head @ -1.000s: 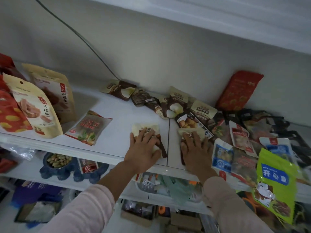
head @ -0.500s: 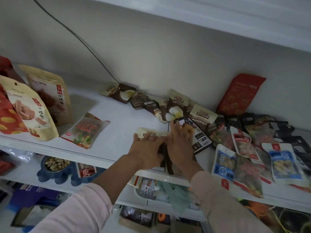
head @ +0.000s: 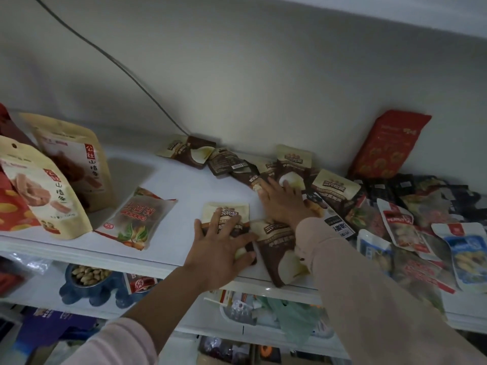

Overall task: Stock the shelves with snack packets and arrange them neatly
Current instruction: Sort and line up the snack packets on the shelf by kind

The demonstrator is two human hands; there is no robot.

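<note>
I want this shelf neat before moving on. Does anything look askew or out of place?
The brown packets along the back wall lie scattered at mixed angles, the heap on the right is jumbled and overlapping, and one brown packet near the front seems to poke past the shelf edge.

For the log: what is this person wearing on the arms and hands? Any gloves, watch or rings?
Both arms are in loose, pale pink long sleeves of plain fabric. The left sleeve ends partway up the forearm, while the right sleeve reaches the wrist. The left hand and right hand are bare: no gloves, and no watch or ring shows in this view.
</note>
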